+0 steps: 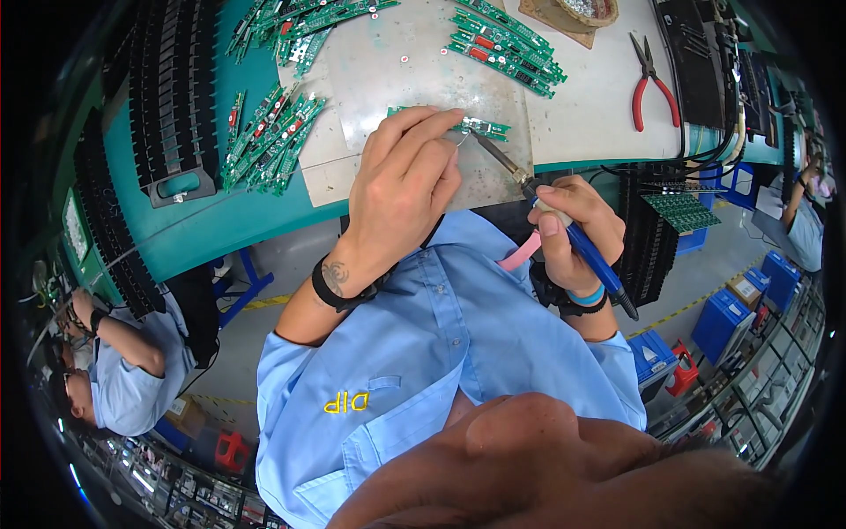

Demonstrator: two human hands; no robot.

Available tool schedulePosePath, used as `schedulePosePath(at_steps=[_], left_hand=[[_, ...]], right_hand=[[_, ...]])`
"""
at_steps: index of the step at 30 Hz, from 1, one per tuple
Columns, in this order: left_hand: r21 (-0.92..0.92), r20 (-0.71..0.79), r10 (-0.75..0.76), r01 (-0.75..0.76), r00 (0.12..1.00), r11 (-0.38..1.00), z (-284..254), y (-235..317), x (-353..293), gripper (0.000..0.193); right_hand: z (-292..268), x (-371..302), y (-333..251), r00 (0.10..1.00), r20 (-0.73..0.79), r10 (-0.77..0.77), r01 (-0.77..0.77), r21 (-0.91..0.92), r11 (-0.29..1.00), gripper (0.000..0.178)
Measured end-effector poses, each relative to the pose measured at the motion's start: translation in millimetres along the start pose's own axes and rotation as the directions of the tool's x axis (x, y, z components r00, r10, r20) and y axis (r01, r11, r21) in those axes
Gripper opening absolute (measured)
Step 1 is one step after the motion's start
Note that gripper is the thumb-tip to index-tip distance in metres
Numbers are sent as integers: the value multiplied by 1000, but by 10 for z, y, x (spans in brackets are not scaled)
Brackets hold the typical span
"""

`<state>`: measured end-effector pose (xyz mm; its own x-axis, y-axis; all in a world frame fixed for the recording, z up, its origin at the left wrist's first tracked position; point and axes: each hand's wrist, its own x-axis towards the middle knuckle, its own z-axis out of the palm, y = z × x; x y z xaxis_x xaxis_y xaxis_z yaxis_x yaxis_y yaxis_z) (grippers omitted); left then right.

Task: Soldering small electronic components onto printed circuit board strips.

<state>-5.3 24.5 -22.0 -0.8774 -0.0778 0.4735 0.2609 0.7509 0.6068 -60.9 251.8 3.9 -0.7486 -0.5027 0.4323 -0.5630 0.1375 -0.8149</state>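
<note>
A narrow green circuit board [485, 129] lies on the pale work plate [370, 79], its left part covered by my fingers. My left hand [405, 172] bends over that board, fingertips closed at its near edge. A thin, curved solder wire [464, 137] comes out from between those fingers; the grip itself is partly hidden. My right hand [577, 225] is wrapped round the blue handle of a soldering iron [592, 249]. The iron slants up and to the left, with its tip at the board beside the wire. Whether the tip touches the board is hard to tell.
Green circuit boards lie in piles at left [273, 137] and in a row [507, 48] at the back. Red-handled pliers [652, 88] lie at right. A round tip-cleaning dish [586, 11] stands at the far edge. Black slotted racks [174, 97] flank the bench; co-workers sit at both sides.
</note>
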Motion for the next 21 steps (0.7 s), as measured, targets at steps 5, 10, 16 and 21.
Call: schedulePosePath(at_steps=[5, 10, 16, 21], left_hand=[[0, -11, 9, -9, 1000, 1000, 6, 5, -6, 17], [15, -16, 28, -28, 999, 1000, -11, 27, 8, 17], [30, 17, 35, -36, 999, 999, -24, 127, 69, 19], [28, 22, 23, -23, 999, 999, 28, 137, 71, 19]], right_hand=[[-69, -10, -17, 1000, -29, -11, 11, 8, 1000, 22], [-127, -48, -40, 999, -36, -12, 13, 7, 1000, 23], [-119, -92, -4, 997, -56, -54, 54, -1, 999, 22], [-100, -90, 6, 997, -50, -57, 56, -10, 998, 21]])
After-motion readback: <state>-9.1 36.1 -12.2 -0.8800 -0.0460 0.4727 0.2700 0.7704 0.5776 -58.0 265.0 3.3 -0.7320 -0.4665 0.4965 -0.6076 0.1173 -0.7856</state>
